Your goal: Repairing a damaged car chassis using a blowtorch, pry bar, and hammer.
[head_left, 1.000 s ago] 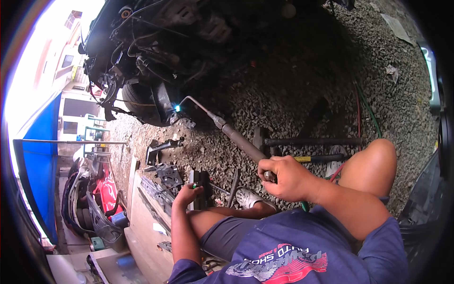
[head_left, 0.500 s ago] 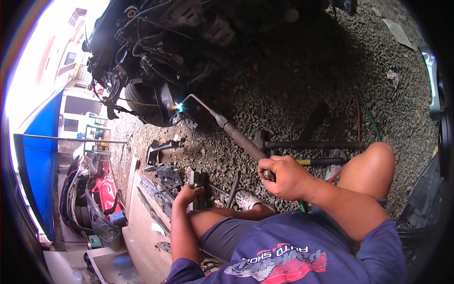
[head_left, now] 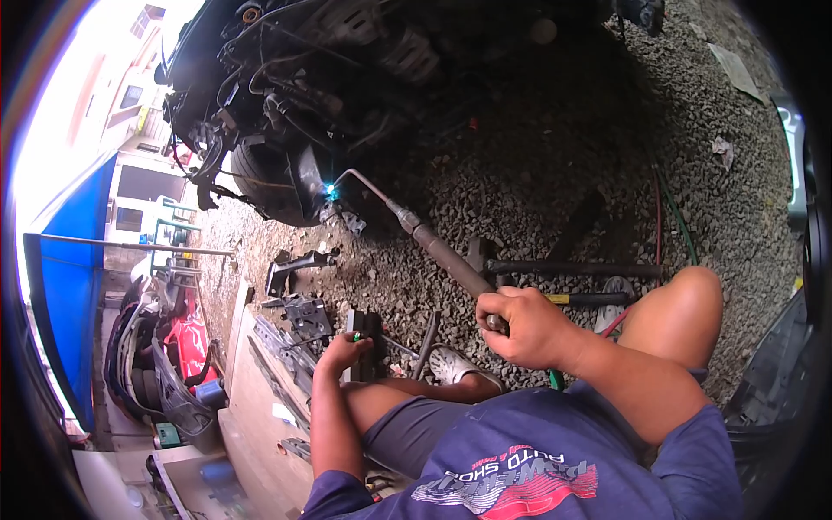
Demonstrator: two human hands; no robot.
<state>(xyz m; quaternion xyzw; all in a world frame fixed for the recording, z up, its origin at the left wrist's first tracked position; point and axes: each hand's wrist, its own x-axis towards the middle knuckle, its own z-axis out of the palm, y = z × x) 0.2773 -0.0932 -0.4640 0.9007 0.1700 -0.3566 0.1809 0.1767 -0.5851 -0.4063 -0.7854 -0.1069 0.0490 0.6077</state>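
My right hand is wrapped round the rear of a gas welding torch. Its thin bent tip points away to the far left, where a bright blue-white flame burns against the lower edge of a dark metal part under the vehicle. Lower left, my left hand is closed beside a dark metal block. A small green spot shows at its fingers; what it grips, if anything, is too small to make out.
A sledgehammer and a yellow-and-black handle lie on the gravel. Loose metal brackets sit left of centre. Red and green hoses run at right. Bumpers and a red part are piled at left, near a blue tarp.
The orange glow beside the flame has faded, leaving a smaller blue-white point. Both hands and the torch stay nearly in place; the view has shifted slightly.
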